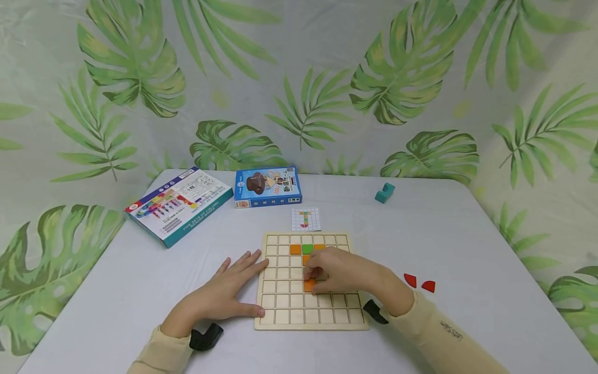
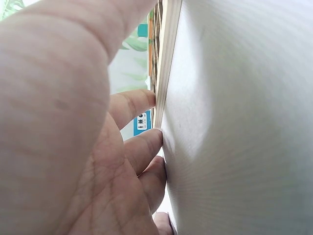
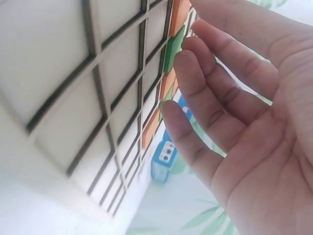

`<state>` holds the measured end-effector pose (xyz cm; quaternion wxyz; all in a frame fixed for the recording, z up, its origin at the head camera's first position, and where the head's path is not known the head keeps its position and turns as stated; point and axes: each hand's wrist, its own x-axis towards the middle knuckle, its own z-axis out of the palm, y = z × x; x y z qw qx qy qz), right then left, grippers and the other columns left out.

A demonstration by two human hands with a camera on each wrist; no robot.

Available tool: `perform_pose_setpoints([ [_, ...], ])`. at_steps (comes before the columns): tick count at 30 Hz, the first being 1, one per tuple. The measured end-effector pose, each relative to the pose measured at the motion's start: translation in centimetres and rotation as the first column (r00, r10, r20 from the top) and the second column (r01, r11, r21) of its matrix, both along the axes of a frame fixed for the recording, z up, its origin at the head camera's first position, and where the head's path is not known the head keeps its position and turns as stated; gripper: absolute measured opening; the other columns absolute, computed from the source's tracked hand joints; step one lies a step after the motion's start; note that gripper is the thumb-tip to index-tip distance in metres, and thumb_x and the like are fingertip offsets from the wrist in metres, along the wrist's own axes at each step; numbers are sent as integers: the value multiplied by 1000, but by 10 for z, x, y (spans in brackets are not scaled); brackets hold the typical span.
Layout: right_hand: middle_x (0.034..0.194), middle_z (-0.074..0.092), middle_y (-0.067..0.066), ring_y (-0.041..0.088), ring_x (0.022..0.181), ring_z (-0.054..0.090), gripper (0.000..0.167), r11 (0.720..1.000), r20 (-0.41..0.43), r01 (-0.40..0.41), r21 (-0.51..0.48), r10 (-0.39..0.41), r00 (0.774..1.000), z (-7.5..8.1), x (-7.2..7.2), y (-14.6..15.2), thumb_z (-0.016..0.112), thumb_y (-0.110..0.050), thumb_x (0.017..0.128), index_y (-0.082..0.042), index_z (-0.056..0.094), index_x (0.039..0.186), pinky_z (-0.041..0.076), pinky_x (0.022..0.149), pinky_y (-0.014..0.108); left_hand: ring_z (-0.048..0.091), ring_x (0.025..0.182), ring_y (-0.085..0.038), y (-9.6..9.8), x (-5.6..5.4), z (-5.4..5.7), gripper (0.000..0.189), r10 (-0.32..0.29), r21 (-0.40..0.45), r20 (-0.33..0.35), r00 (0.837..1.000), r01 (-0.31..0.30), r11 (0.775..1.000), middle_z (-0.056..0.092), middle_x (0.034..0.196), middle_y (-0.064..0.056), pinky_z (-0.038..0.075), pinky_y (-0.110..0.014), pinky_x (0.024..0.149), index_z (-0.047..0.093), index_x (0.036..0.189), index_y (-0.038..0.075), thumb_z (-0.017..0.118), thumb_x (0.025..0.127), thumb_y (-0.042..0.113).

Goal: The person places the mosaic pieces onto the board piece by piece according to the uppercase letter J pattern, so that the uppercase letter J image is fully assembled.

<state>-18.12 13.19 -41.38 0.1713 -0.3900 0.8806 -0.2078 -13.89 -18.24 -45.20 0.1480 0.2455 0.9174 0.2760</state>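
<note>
A wooden grid board [image 1: 283,315] lies on the table with orange and green square tiles in it. An orange tile [image 1: 296,249] and a green tile [image 1: 307,249] sit in an upper row. My right hand [image 1: 334,270] is over the board, its thumb and forefinger around the lowest orange tile [image 1: 309,285]; the other fingers are bent. In the right wrist view, a green tile [image 3: 173,53] shows beside the fingers. My left hand [image 1: 221,293] spreads along the board's left side, fingertips and thumb at its edge. Its fingers [image 2: 142,147] touch the edge in the left wrist view.
A pattern card [image 1: 314,223] lies behind the board. Farther back are a blue game box [image 1: 268,187] and a larger white and teal box [image 1: 179,205]. Right of the board lie two red quarter-round pieces [image 1: 428,286]; a teal block [image 1: 385,192] stands at the back right.
</note>
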Motion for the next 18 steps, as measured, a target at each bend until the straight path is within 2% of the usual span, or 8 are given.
perform_pose_setpoints([
  [6,91,67,-4,12,85,59,14,996,16,85,-4,-85,996,5,3,23,85,-11,89,-15,79,100,53,76,22,12,169,-42,-1,0,0,107,-8,-2,-1,1000,8,1000,20,181,-12,2,-75,131,38,168,18,85,83,63],
  [11,99,69,-4,14,92,62,18,986,46,165,9,-165,985,6,3,55,86,-14,89,-14,78,105,57,82,26,13,168,-42,-1,-1,1,107,-10,-7,-6,1000,10,1000,20,181,-12,3,-75,131,38,168,18,86,83,62],
  [16,109,72,-6,15,102,67,26,976,9,217,20,-218,976,7,6,94,87,-21,90,-13,78,114,61,94,37,13,168,-42,-1,0,2,107,-13,-7,-8,1000,12,1000,20,181,-13,3,-75,131,38,168,17,86,83,61],
  [18,109,72,-5,16,104,68,29,969,-9,245,19,-245,969,7,9,110,88,-23,90,-12,78,115,61,94,40,12,168,-42,-1,0,2,107,-12,-4,-6,1000,12,1000,20,181,-13,3,-75,131,38,168,17,85,84,62],
])
